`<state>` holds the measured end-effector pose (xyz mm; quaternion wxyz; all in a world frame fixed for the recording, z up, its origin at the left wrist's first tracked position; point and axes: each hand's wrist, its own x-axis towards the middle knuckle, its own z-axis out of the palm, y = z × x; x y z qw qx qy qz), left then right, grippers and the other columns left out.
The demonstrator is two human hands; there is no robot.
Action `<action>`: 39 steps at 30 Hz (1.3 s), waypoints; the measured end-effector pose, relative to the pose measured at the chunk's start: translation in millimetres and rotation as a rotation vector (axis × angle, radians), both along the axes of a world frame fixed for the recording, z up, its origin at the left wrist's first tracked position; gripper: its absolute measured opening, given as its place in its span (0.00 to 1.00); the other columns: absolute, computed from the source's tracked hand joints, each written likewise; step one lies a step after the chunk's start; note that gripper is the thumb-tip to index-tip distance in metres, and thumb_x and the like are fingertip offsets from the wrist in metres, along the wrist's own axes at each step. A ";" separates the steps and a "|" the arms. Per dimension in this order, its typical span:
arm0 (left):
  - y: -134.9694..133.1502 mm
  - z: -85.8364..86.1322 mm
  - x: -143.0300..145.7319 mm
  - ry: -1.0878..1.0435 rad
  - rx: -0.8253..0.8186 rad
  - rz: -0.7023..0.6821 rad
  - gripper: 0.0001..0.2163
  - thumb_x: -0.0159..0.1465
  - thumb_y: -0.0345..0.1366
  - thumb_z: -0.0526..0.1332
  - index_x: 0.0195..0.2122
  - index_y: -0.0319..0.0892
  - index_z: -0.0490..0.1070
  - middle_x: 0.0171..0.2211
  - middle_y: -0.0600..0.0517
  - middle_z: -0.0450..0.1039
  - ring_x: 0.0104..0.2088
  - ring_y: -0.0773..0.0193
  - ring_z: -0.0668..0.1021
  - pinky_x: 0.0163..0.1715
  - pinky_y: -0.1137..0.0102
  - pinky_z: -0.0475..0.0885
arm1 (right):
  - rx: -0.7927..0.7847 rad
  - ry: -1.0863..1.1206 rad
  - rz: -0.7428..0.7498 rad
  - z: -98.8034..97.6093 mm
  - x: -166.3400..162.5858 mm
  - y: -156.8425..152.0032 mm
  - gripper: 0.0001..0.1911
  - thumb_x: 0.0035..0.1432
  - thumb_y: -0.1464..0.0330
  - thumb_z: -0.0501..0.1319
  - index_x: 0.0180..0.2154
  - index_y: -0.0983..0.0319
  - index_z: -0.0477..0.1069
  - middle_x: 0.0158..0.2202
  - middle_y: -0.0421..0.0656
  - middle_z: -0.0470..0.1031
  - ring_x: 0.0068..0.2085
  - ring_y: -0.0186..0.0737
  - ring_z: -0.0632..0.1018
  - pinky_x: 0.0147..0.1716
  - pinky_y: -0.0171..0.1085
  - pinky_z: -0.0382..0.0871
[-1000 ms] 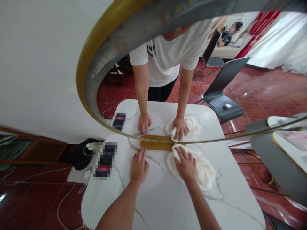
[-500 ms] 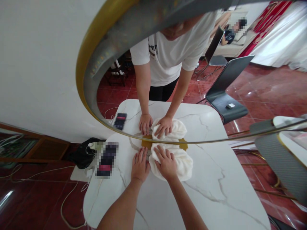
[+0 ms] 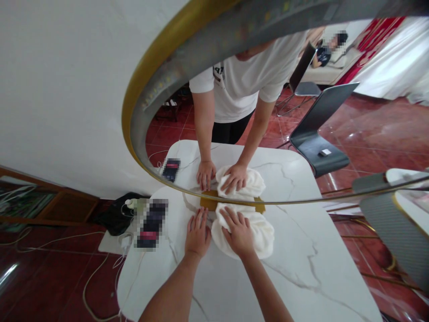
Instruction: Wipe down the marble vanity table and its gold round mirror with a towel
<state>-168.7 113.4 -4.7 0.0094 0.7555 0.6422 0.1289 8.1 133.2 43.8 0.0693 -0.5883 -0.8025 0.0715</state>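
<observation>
A bunched white cloth (image 3: 264,235) lies on the marble-patterned table, in front of a gold-rimmed mirror (image 3: 129,114). My right hand (image 3: 239,235) rests palm down on the cloth's left part, fingers stretched out and slightly spread, pressing on it rather than wrapped round it. To the left, my left hand (image 3: 197,232) lies flat on the bare tabletop, with its fingertips close to the mirror's gold base (image 3: 208,204). It holds nothing. Part of the base is hidden behind the cloth. Both hands and the cloth appear again as reflections in the mirror.
The white table (image 3: 301,273) has rounded corners. A pixelated dark phone-like object (image 3: 152,223) is at its left edge, with white cables nearby. A black bag (image 3: 115,214) sits beyond that edge. At right stands a grey chair (image 3: 389,228). The reflection shows chairs and a seated person.
The view has shifted a little, so the mirror rim sits farther right. My right hand and the cloth have slid slightly right. My left hand stays in place on the table.
</observation>
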 end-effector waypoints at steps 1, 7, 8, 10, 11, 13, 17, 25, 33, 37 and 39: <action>-0.2 -0.7 -0.4 -0.002 0.008 -0.005 0.30 0.60 0.31 0.52 0.64 0.39 0.46 0.63 0.46 0.52 0.62 0.58 0.57 0.59 0.60 0.54 | -0.013 0.015 0.039 2.8 -9.5 4.3 0.28 0.61 0.62 0.52 0.61 0.47 0.49 0.63 0.34 0.54 0.53 0.48 0.62 0.49 0.44 0.56; -1.8 -7.0 -1.2 -0.043 0.026 0.004 0.28 0.60 0.34 0.54 0.62 0.38 0.53 0.60 0.43 0.59 0.60 0.58 0.60 0.59 0.60 0.54 | -0.048 0.042 0.079 9.4 -50.8 27.9 0.27 0.62 0.62 0.51 0.61 0.51 0.51 0.61 0.39 0.58 0.53 0.47 0.62 0.48 0.43 0.56; -1.9 -7.6 -1.0 -0.045 0.024 0.004 0.28 0.59 0.35 0.55 0.61 0.38 0.54 0.59 0.43 0.60 0.60 0.57 0.61 0.59 0.60 0.54 | -0.051 0.041 0.069 9.2 -54.1 29.6 0.27 0.62 0.62 0.50 0.62 0.52 0.51 0.61 0.40 0.58 0.53 0.47 0.62 0.48 0.43 0.56; -2.0 -8.1 -0.7 -0.043 0.019 0.001 0.27 0.58 0.35 0.56 0.61 0.39 0.55 0.58 0.44 0.61 0.60 0.57 0.61 0.59 0.59 0.54 | -0.054 0.036 0.047 8.3 -57.3 30.2 0.27 0.62 0.62 0.50 0.62 0.53 0.51 0.61 0.41 0.58 0.54 0.47 0.62 0.48 0.43 0.56; -2.0 -8.1 -0.7 -0.041 0.019 0.001 0.27 0.58 0.35 0.56 0.60 0.39 0.56 0.58 0.44 0.62 0.60 0.57 0.61 0.59 0.59 0.54 | -0.055 0.034 0.039 7.7 -57.2 29.0 0.27 0.62 0.62 0.50 0.62 0.53 0.51 0.61 0.41 0.58 0.54 0.47 0.62 0.48 0.43 0.56; -1.7 -7.4 -0.9 -0.037 0.017 -0.002 0.28 0.59 0.35 0.56 0.61 0.39 0.55 0.59 0.44 0.60 0.60 0.57 0.60 0.59 0.60 0.54 | -0.058 0.034 0.038 5.9 -53.5 24.3 0.26 0.62 0.62 0.50 0.62 0.53 0.51 0.62 0.41 0.57 0.53 0.47 0.62 0.48 0.43 0.57; -0.8 -3.9 -0.9 -0.002 0.017 -0.003 0.28 0.61 0.34 0.53 0.63 0.39 0.50 0.62 0.45 0.55 0.62 0.58 0.58 0.59 0.61 0.54 | -0.061 0.032 0.055 0.4 -35.2 11.0 0.26 0.62 0.63 0.50 0.61 0.52 0.52 0.62 0.39 0.56 0.53 0.47 0.63 0.48 0.44 0.56; -0.6 -4.7 -1.5 -0.010 -0.006 -0.014 0.30 0.60 0.35 0.54 0.63 0.36 0.48 0.63 0.45 0.53 0.62 0.57 0.56 0.59 0.60 0.54 | -0.059 -0.011 0.112 3.5 -30.2 15.2 0.28 0.61 0.63 0.52 0.62 0.50 0.50 0.63 0.38 0.55 0.54 0.46 0.62 0.49 0.44 0.55; -1.6 -5.5 -1.5 -0.056 -0.027 -0.010 0.30 0.59 0.33 0.53 0.63 0.37 0.48 0.63 0.45 0.53 0.62 0.58 0.56 0.60 0.59 0.53 | -0.045 -0.015 0.102 1.1 -35.1 17.2 0.28 0.60 0.63 0.52 0.62 0.52 0.51 0.63 0.39 0.54 0.54 0.47 0.63 0.49 0.44 0.56; 0.1 3.5 0.2 -0.034 -0.024 -0.004 0.31 0.58 0.30 0.52 0.64 0.40 0.46 0.64 0.47 0.51 0.63 0.59 0.55 0.60 0.60 0.52 | -0.045 -0.045 0.060 -3.9 -19.0 5.9 0.28 0.61 0.63 0.52 0.62 0.50 0.51 0.63 0.37 0.54 0.54 0.47 0.63 0.49 0.44 0.56; 0.3 4.5 0.2 -0.021 -0.013 -0.003 0.31 0.58 0.29 0.51 0.64 0.40 0.45 0.64 0.48 0.51 0.63 0.59 0.56 0.60 0.61 0.53 | -0.044 -0.047 0.046 -4.1 -17.0 4.2 0.28 0.61 0.63 0.52 0.62 0.50 0.50 0.63 0.36 0.54 0.53 0.47 0.63 0.49 0.44 0.56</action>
